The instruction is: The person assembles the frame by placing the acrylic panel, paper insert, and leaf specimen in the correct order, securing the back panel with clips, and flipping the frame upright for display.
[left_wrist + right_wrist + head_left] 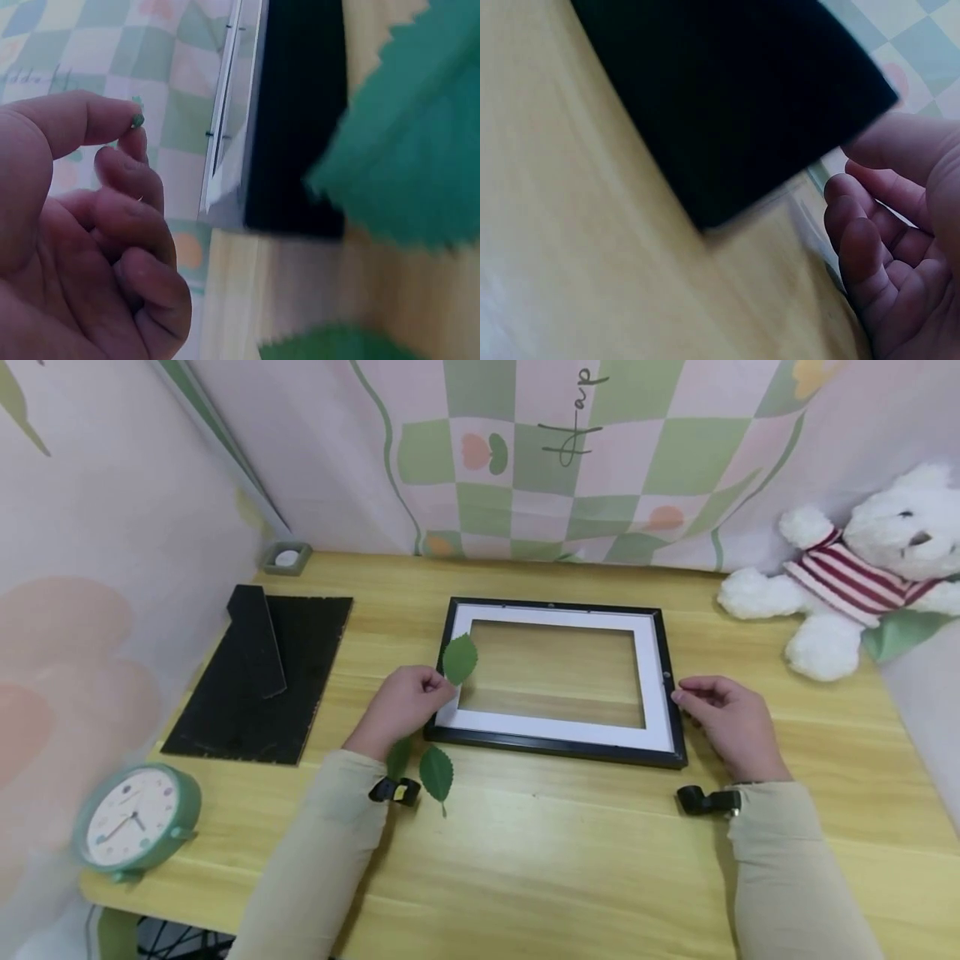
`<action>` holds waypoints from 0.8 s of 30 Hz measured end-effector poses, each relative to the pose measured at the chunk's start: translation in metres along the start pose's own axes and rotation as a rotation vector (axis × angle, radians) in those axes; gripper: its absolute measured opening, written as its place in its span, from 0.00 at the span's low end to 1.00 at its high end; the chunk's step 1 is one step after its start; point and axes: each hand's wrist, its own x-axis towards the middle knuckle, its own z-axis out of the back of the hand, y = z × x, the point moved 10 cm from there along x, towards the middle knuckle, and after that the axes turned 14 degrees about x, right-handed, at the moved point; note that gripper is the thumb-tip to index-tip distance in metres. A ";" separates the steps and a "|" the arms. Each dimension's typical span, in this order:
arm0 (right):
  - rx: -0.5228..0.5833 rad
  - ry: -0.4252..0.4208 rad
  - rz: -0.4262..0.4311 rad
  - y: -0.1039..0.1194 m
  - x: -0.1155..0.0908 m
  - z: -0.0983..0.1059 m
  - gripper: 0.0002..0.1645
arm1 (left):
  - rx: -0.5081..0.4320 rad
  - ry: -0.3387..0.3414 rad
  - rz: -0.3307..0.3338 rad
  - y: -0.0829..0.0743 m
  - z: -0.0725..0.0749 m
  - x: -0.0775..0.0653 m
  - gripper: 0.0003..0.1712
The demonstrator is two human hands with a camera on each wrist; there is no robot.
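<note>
A black picture frame [561, 749] with a white mat [656, 681] lies on the wooden table. Over its left side, my left hand [401, 703] pinches a green leaf [460, 658] by its base between thumb and index finger. Only a small green bit shows at those fingertips in the left wrist view. Beneath the left wrist are two more leaves, one in plain view [437, 772] and one partly hidden by the arm [399, 757]. At the frame's right edge, my right hand [733, 724] holds the border with thumb and index finger, its other fingers curled below.
A black backing board [307, 693] with a stand leg [257, 639] lies at the left. A green clock [135, 818] stands near the front left corner. Far left sits a small tray [303, 560] with a round white piece. A white teddy bear [825, 643] sits at the back right.
</note>
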 end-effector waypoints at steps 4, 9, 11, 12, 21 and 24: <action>-0.001 -0.001 -0.003 0.000 0.000 -0.001 0.29 | 0.038 0.031 0.034 -0.011 -0.006 0.014 0.15; 0.009 0.001 -0.003 0.002 -0.001 -0.002 0.29 | 0.077 0.069 0.076 -0.021 -0.016 0.030 0.20; 0.011 0.001 -0.005 0.002 -0.001 -0.002 0.29 | 0.050 0.076 0.087 -0.024 -0.020 0.035 0.19; 0.012 0.001 -0.005 0.002 -0.002 -0.002 0.29 | 0.029 0.084 0.091 -0.025 -0.024 0.037 0.19; -0.009 -0.005 -0.004 0.004 -0.002 -0.002 0.30 | -0.127 0.124 0.133 -0.027 -0.047 0.047 0.16; -0.007 -0.006 -0.010 0.004 -0.002 -0.002 0.30 | -0.090 0.125 0.126 -0.030 -0.050 0.049 0.17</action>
